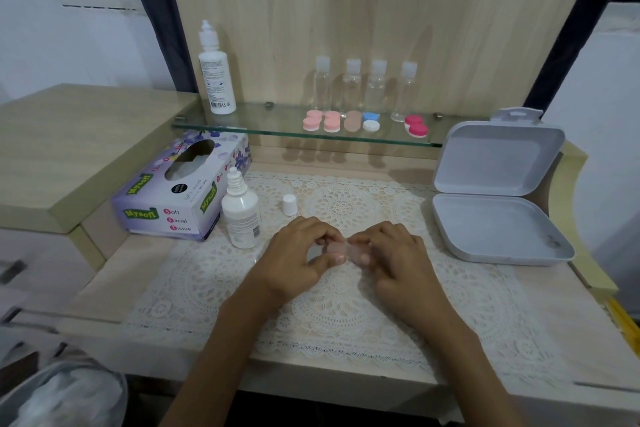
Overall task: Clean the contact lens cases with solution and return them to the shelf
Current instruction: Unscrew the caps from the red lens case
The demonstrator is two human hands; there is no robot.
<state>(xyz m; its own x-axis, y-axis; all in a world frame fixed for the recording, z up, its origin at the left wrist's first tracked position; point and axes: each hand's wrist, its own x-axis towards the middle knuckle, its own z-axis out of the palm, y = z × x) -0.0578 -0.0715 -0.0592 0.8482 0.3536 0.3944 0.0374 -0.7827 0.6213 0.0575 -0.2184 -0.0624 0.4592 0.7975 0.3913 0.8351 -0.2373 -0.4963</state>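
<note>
A pale pink, translucent contact lens case (341, 248) is held between both hands over the lace mat (346, 305). My left hand (298, 258) pinches its left end and my right hand (391, 253) pinches its right end. An uncapped white solution bottle (241, 215) stands left of my hands, its white cap (289, 204) upright on the mat behind them. On the glass shelf (263, 121) lie several lens cases: pink ones (322, 121), a tan one (353, 121), a blue and white one (371, 121) and a red one (416, 125).
A tall white bottle (215, 76) stands at the shelf's left end; several clear small bottles (363, 87) line its back. A tissue box (180, 191) lies at left. An open grey plastic box (498, 208) stands at right. A bin with a white liner (62, 395) is at lower left.
</note>
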